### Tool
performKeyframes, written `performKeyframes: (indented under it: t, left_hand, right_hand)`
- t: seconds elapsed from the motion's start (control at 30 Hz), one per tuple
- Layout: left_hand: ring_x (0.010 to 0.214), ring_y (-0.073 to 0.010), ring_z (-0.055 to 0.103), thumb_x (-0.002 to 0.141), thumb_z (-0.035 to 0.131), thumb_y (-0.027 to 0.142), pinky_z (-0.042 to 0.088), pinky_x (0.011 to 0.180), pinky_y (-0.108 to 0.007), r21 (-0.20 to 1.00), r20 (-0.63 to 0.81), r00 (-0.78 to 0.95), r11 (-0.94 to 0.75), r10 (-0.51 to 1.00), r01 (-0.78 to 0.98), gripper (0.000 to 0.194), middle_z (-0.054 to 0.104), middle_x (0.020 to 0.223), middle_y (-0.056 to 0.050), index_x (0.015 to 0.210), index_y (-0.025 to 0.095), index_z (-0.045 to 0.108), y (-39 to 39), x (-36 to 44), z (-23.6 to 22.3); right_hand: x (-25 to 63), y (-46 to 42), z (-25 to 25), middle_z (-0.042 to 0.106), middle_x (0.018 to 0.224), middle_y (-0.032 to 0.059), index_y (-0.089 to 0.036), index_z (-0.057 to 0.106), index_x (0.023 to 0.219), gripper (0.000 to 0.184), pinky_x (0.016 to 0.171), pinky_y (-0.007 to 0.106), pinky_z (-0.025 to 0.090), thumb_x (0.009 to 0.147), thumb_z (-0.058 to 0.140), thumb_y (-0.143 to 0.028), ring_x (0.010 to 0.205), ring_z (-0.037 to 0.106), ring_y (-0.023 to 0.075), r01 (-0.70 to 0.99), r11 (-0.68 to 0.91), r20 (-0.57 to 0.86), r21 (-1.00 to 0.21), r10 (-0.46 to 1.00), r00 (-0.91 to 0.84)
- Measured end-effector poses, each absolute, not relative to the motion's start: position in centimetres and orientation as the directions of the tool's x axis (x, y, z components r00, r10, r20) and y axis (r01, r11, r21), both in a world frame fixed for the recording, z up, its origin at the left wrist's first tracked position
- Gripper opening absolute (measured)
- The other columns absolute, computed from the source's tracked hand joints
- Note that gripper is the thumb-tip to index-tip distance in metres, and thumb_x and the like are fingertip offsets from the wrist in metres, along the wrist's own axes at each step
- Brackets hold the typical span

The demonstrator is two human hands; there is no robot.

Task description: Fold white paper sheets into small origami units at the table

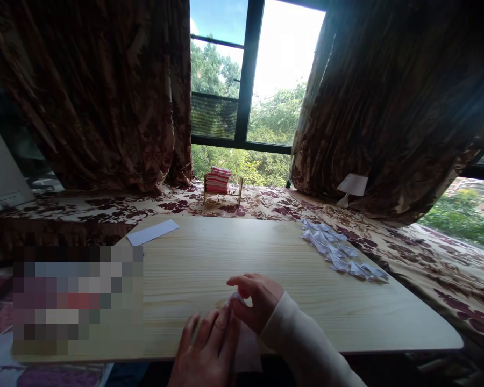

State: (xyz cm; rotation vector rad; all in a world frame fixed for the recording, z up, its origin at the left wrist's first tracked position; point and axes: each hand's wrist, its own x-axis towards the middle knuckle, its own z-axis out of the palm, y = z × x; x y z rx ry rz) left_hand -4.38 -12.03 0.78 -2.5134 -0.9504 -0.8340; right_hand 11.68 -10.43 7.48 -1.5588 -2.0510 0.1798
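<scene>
Near the table's front edge, both hands are at a white piece of paper [248, 346]. Its lower part reaches past the edge, and a small crumpled or folded tip shows at the top. My right hand [262, 301], in a light sleeve, pinches that tip between thumb and fingers, with its index finger curved out to the left. Alongside, my left hand [207, 346] lies with fingers stretched forward and slightly apart, fingertips touching the paper's left side. Its thumb is hidden. Several small folded white paper pieces [326, 247] are grouped at the table's right side.
A white paper strip [153, 233] lies at the far left of the pale wooden table [185, 269]. A pixelated patch hides the table's left part. Behind, a patterned sill holds a small rack [205, 191] with folded striped cloths [218, 180] and a little lamp [353, 185].
</scene>
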Motion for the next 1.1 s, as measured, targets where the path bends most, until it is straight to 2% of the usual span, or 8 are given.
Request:
performKeyframes:
  t: [0.27, 0.5, 0.6, 0.7, 0.77, 0.83, 1.0, 1.1]
  left_hand:
    - [0.106, -0.0229, 0.045, 0.071, 0.057, 0.048, 0.028, 0.091, -0.042, -0.069, 0.641, 0.579, -0.713, 0.504, 0.697, 0.052, 0.057, 0.119, -0.004, 0.116, 0.023, 0.05, -12.0, -4.3, 0.4]
    - [0.106, -0.0212, 0.045, 0.081, 0.047, 0.036, 0.03, 0.09, -0.043, -0.103, 0.677, 0.554, -0.684, 0.484, 0.722, 0.037, 0.061, 0.112, -0.004, 0.115, 0.022, 0.05, -12.0, -4.2, -0.4]
    - [0.107, -0.02, 0.043, 0.081, 0.047, 0.032, 0.031, 0.09, -0.041, -0.103, 0.68, 0.546, -0.674, 0.489, 0.732, 0.036, 0.059, 0.114, -0.004, 0.115, 0.021, 0.049, -12.1, -4.1, -0.5]
    - [0.107, -0.0203, 0.043, 0.079, 0.047, 0.031, 0.031, 0.09, -0.042, -0.085, 0.678, 0.532, -0.666, 0.506, 0.741, 0.037, 0.059, 0.114, -0.004, 0.115, 0.021, 0.049, -12.2, -4.0, -0.6]
    - [0.108, -0.021, 0.043, 0.078, 0.049, 0.031, 0.03, 0.091, -0.043, -0.061, 0.672, 0.53, -0.675, 0.518, 0.736, 0.038, 0.059, 0.113, -0.004, 0.114, 0.021, 0.05, -12.3, -3.9, -0.7]
    - [0.109, -0.0215, 0.042, 0.076, 0.05, 0.033, 0.029, 0.092, -0.044, -0.033, 0.671, 0.531, -0.694, 0.518, 0.719, 0.039, 0.06, 0.112, -0.004, 0.113, 0.022, 0.052, -12.3, -3.9, -0.7]
    - [0.108, -0.0218, 0.044, 0.073, 0.049, 0.023, 0.027, 0.093, -0.043, -0.02, 0.675, 0.525, -0.698, 0.519, 0.716, 0.045, 0.06, 0.114, -0.006, 0.118, 0.017, 0.048, -12.3, -3.9, -0.7]
    - [0.108, -0.0221, 0.044, 0.069, 0.047, 0.016, 0.027, 0.093, -0.043, -0.03, 0.651, 0.539, -0.691, 0.535, 0.722, 0.051, 0.058, 0.117, -0.006, 0.12, 0.017, 0.046, -12.4, -3.8, -0.5]
  right_hand:
    - [13.3, -9.5, 8.4, 0.064, 0.084, 0.0022, -0.022, 0.066, 0.094, 0.022, 0.072, 0.023, 0.041, 0.075, 0.056, -0.017, 0.078, 0.056, 0.0143, 0.741, 0.554, 0.363, -0.38, 0.826, -0.431]
    - [11.9, -7.3, 9.3, 0.062, 0.068, -0.0003, -0.02, 0.068, 0.062, 0.013, 0.061, 0.02, 0.038, 0.069, 0.061, -0.011, 0.066, 0.054, 0.0119, 0.767, 0.589, 0.246, -0.256, 0.807, -0.538]
    - [12.0, -7.6, 9.7, 0.063, 0.068, 0.0002, -0.018, 0.069, 0.068, 0.014, 0.058, 0.019, 0.037, 0.074, 0.058, -0.013, 0.064, 0.055, 0.0105, 0.779, 0.549, 0.243, -0.302, 0.835, -0.494]
    - [12.3, -9.4, 9.7, 0.064, 0.064, 0.0022, -0.017, 0.068, 0.071, 0.022, 0.054, 0.022, 0.035, 0.081, 0.052, -0.03, 0.059, 0.055, 0.0118, 0.87, 0.381, 0.211, -0.313, 0.921, -0.327]
    - [11.9, -10.8, 9.5, 0.064, 0.062, 0.0031, -0.017, 0.066, 0.067, 0.032, 0.052, 0.024, 0.031, 0.074, 0.056, -0.047, 0.056, 0.055, 0.0147, 0.938, 0.232, 0.178, -0.259, 0.966, -0.19]
    - [11.3, -11.8, 9.2, 0.065, 0.063, 0.0035, -0.018, 0.063, 0.064, 0.035, 0.051, 0.025, 0.029, 0.068, 0.059, -0.053, 0.058, 0.056, 0.0166, 0.959, 0.179, 0.156, -0.219, 0.977, -0.147]
    - [10.0, -11.6, 8.1, 0.064, 0.063, 0.0009, -0.019, 0.06, 0.063, 0.016, 0.051, 0.024, 0.024, 0.072, 0.055, -0.031, 0.058, 0.055, 0.0142, 0.966, 0.103, 0.188, -0.236, 0.98, -0.059]
    - [10.0, -11.2, 7.4, 0.063, 0.061, 0.0003, -0.019, 0.056, 0.06, 0.015, 0.051, 0.025, 0.022, 0.073, 0.052, -0.023, 0.057, 0.053, 0.0125, 0.969, 0.117, 0.234, -0.219, 0.97, -0.065]
